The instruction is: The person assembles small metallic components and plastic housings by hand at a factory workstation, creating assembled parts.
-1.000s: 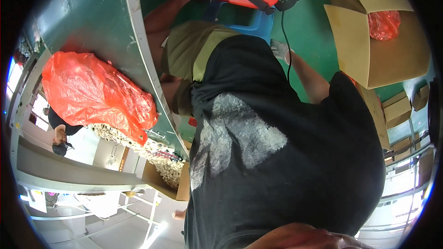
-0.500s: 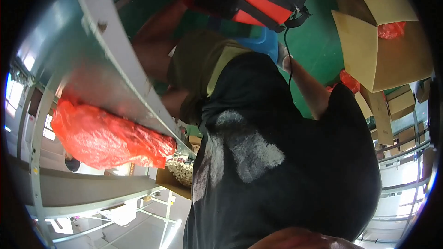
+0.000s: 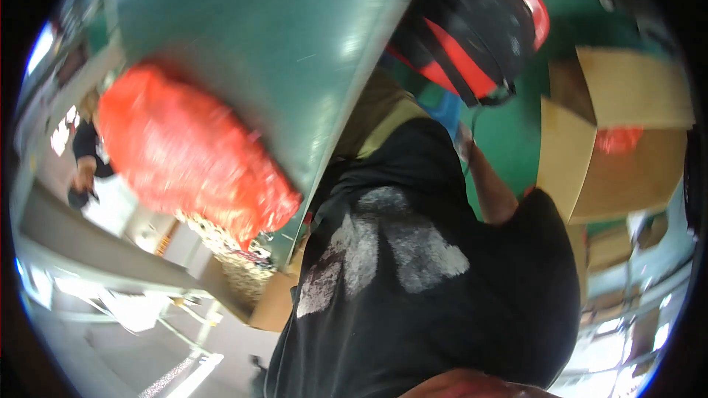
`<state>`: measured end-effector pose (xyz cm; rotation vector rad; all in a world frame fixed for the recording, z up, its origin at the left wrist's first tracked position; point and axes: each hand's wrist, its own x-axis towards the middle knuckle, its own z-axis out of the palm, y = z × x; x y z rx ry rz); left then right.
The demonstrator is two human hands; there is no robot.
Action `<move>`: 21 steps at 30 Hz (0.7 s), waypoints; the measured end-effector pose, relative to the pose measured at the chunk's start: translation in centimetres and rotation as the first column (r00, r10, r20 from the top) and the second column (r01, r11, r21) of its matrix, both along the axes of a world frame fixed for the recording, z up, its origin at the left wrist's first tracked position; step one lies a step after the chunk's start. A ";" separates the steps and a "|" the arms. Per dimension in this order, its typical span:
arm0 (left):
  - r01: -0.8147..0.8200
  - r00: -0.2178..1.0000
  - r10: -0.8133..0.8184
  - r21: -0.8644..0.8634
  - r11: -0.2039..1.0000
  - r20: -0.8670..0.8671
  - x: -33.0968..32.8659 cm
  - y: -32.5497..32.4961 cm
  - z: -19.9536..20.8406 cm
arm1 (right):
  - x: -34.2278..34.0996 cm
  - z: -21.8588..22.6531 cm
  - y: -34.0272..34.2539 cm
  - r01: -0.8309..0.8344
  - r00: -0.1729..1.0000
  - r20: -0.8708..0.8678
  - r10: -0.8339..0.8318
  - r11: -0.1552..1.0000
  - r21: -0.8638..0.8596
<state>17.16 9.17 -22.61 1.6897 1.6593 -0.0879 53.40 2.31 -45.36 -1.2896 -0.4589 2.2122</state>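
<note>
My right arm reaches down from the black sleeve at the right. At its end, my right hand (image 3: 464,141) is beside a blue plastic object (image 3: 445,112), perhaps a stool; its fingers are blurred and partly hidden. A thin dark cord passes close to that hand, below a black and red bag (image 3: 472,29). My left hand does not show. On the green-grey tabletop (image 3: 287,37) to my left lies a large, full red plastic bag (image 3: 188,144), with no hand on it.
A carton holding many small pale pieces (image 3: 247,280) stands past the red bag. An open cardboard box (image 3: 627,180) with red plastic inside is at the right. The table edge (image 3: 361,81) runs close by my lap. Another person (image 3: 88,151) is at the far left.
The view has swung: the tabletop and red bag fill more of the left side, and the black and red bag appears further right. My right hand stays beside the blue object.
</note>
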 end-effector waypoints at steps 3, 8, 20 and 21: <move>-0.186 0.982 0.185 0.255 0.949 0.027 1.1 -1.5 -1.3 | 15.7 -13.5 -3.3 0.007 0.864 0.392 0.316 0.772 -0.636; -0.393 0.771 0.542 0.418 0.819 -0.335 0.0 -19.2 3.6 | 14.2 -10.7 11.2 -0.348 0.653 0.326 0.684 0.653 -0.673; -0.754 0.418 0.834 0.649 0.098 0.360 8.9 -13.4 15.8 | -4.7 22.6 20.1 -0.974 -0.137 0.483 0.865 -0.028 -0.226; -0.657 0.322 0.910 0.753 0.016 0.262 8.3 -13.7 14.4 | -4.7 24.3 24.2 -0.971 -0.220 0.485 0.846 -0.140 -0.195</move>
